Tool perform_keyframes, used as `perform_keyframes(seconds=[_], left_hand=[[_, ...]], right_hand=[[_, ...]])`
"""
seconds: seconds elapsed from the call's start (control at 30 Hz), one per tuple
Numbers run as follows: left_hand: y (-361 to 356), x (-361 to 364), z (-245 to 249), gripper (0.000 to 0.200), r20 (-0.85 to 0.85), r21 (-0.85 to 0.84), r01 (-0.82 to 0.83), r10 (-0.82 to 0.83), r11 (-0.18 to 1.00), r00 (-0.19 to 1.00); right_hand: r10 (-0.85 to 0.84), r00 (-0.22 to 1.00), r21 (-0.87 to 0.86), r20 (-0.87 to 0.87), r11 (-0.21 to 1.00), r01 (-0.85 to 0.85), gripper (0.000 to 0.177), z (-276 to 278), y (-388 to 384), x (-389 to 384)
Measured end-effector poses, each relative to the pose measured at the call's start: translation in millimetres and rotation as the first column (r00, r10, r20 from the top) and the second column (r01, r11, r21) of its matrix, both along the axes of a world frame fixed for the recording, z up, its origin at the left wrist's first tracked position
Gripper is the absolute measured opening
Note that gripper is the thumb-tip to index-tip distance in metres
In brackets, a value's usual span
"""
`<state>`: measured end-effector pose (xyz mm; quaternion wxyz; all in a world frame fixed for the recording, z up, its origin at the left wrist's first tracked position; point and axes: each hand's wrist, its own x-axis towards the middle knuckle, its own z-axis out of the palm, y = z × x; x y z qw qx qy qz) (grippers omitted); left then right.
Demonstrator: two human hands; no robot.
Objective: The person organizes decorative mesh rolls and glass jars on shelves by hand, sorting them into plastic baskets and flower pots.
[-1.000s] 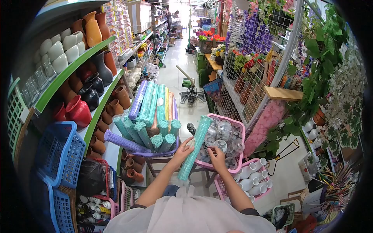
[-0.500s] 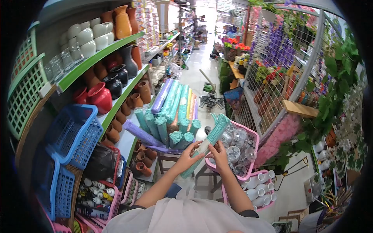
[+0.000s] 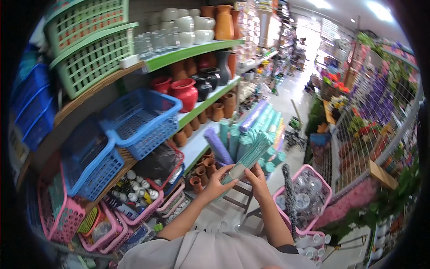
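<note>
A bundle of teal pipe cleaners (image 3: 254,147) with a pale wrapper band is held tilted in front of me, its far end pointing up and right. My left hand (image 3: 219,184) is closed round its lower left side. On the other side, my right hand (image 3: 257,180) grips it with thumb and fingers. Just beyond, more teal bundles (image 3: 269,120) are stacked on a stool, with a purple bundle (image 3: 218,146) leaning at their left.
Green-edged shelves (image 3: 197,45) with pots and vases run along the left. Blue baskets (image 3: 142,123) jut out below them. At right stand a pink basket (image 3: 326,197) of clear containers, a dark fuzzy rod (image 3: 289,201) and a wire mesh rack (image 3: 380,121).
My view has turned left, so the shelves and baskets have shifted right in the picture. Both hands keep hold of the same teal bundle, which now overlaps the stacked ones.
</note>
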<state>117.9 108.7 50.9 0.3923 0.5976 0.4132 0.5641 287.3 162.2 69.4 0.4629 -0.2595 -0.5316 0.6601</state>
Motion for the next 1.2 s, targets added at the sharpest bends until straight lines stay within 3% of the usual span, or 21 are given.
perform_keyframes(seconds=[0.17,0.23,0.3,0.33,0.37,0.43,0.47,0.53,0.63,0.7,0.73,0.8,0.83,0.87,0.9,0.97,1.03,1.07,1.2], left_hand=[[-39.5,-56.0,-9.8,0.058,0.219,-0.019,-0.166,0.166,0.986,0.962],[-71.9,-85.7,-1.9,0.056,0.073,0.032,-0.25,0.247,0.968,0.966],[-120.3,-111.3,13.3,0.054,0.068,-0.053,-0.309,0.312,0.95,0.948],[-138.2,-127.4,8.9,0.05,-0.069,0.063,-0.41,0.414,0.91,0.908],[-159.4,-143.0,5.0,0.05,-0.068,0.063,-0.454,0.458,0.889,0.887],[-214.5,-162.0,46.6,0.047,-0.298,0.186,-0.52,0.552,0.834,0.779],[-239.6,-172.0,56.0,0.041,-0.336,0.262,-0.595,0.649,0.76,0.682],[-290.7,-188.8,77.0,0.034,-0.281,0.345,-0.716,0.795,0.607,0.538],[-363.6,-215.4,98.3,0.022,-0.238,0.54,-0.8,0.959,0.26,0.152],[-411.1,-230.6,112.4,0.019,-0.206,0.596,-0.796,0.978,0.104,-0.027],[-432.8,-240.7,118.6,0.019,-0.206,0.597,-0.798,0.977,0.087,-0.048],[-472.4,-260.0,130.9,0.018,-0.281,0.722,-0.689,0.885,-0.061,-0.372],[-489.4,-269.0,134.5,0.018,-0.28,0.723,-0.687,0.879,-0.071,-0.385],[-504.5,-279.0,136.6,0.018,-0.323,0.773,-0.626,0.784,-0.104,-0.53],[-516.8,-288.4,137.5,0.019,-0.347,0.822,-0.556,0.666,-0.123,-0.66],[-531.7,-306.9,127.9,0.013,-0.319,0.838,-0.525,0.647,-0.149,-0.693],[-535.1,-313.1,116.7,0.015,-0.462,0.745,-0.662,0.653,-0.081,-0.6],[-530.6,-314.1,115.8,0.023,-0.4,0.775,-0.619,0.658,-0.13,-0.638],[-530.9,-315.0,113.8,0.027,-0.384,0.752,-0.631,0.651,-0.19,-0.655]], right_hand=[[0.327,0.944,0.015,0.048,0.945,-0.328,0.059,-0.6,-28.0,-75.8],[0.422,0.905,-0.077,0.064,0.906,-0.417,0.061,11.8,-54.1,-108.1],[0.498,0.865,-0.063,0.064,0.867,-0.494,0.066,13.3,-78.5,-144.7],[0.527,0.848,-0.05,0.063,0.85,-0.524,0.071,14.1,-92.3,-162.3],[0.573,0.819,-0.064,0.02,0.818,-0.571,0.068,19.0,-106.9,-177.7],[0.625,0.778,-0.03,0.07,0.781,-0.624,0.067,23.7,-128.8,-206.0],[0.646,0.764,0.014,-0.015,0.764,-0.645,0.063,38.1,-147.3,-218.6],[0.682,0.731,0.053,-0.01,0.73,-0.681,0.055,36.3,-161.0,-248.1],[0.723,0.689,-0.003,0.043,0.69,-0.724,0.048,62.3,-196.8,-279.1],[0.737,0.659,0.002,0.148,0.666,-0.746,0.048,78.9,-217.2,-298.8],[0.723,0.68,0.068,0.122,0.677,-0.733,0.05,82.4,-230.4,-314.5],[0.732,0.643,0.14,0.224,0.629,-0.765,0.056,97.0,-247.1,-340.1],[0.725,0.629,0.173,0.281,0.607,-0.776,0.058,104.8,-254.9,-354.4],[0.753,0.613,0.164,0.239,0.591,-0.79,0.06,114.0,-268.5,-368.8],[0.742,0.592,0.188,0.316,0.562,-0.805,0.062,123.6,-273.9,-385.7],[0.747,0.573,0.166,0.337,0.552,-0.817,0.065,149.3,-294.1,-413.5],[0.781,0.51,0.146,0.362,0.493,-0.858,0.066,165.6,-306.0,-451.3],[0.776,0.504,0.12,0.379,0.499,-0.859,0.058,175.0,-314.3,-468.2],[0.677,0.484,0.161,0.554,0.483,-0.861,0.06,186.9,-348.8,-546.6]])
